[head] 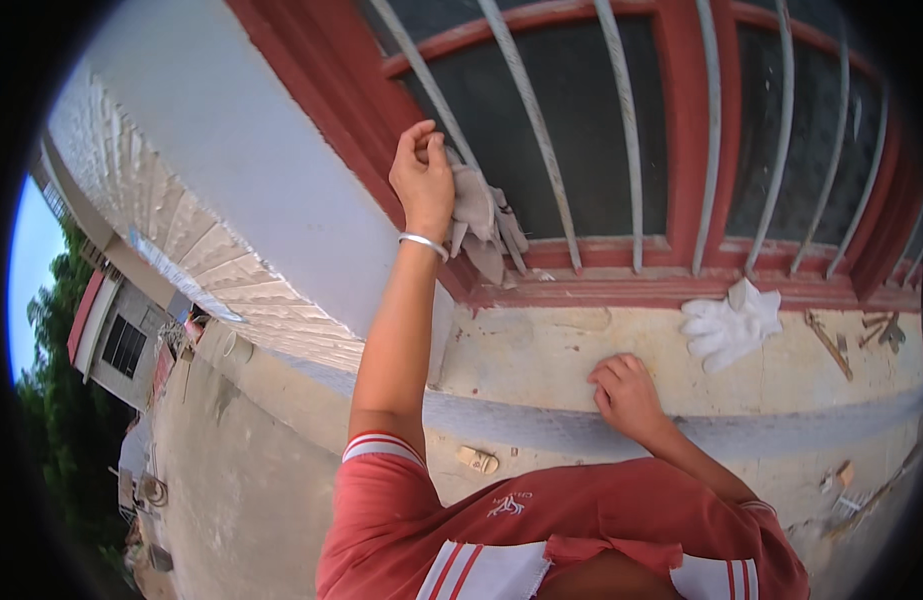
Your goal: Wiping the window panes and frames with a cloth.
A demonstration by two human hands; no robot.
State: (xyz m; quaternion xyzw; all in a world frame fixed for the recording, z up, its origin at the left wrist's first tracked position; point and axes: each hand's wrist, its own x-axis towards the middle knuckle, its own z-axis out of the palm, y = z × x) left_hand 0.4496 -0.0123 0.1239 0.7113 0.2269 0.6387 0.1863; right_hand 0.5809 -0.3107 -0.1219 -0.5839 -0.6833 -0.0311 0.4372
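My left hand (424, 172), with a silver bangle at its wrist, is raised beside the left window bars with its fingers curled. A crumpled greyish cloth item (478, 214) hangs at these bars, partly behind the hand; whether my fingers grip it is not clear. My right hand (626, 394) is at the front edge of the pale window ledge (536, 360), its fingers loosely curled and no object visible in it. To its right, a white glove (731, 322) lies on the ledge against the red window frame (619, 294).
At the ledge's right end lie a rusty hammer-like tool (829, 345) and several small metal pieces (885, 330). Metal bars (622, 135) cross the window. A plastered wall (296, 157) stands at left. On the ground below are a tan slipper (478, 459) and, at right, a stick (874, 499).
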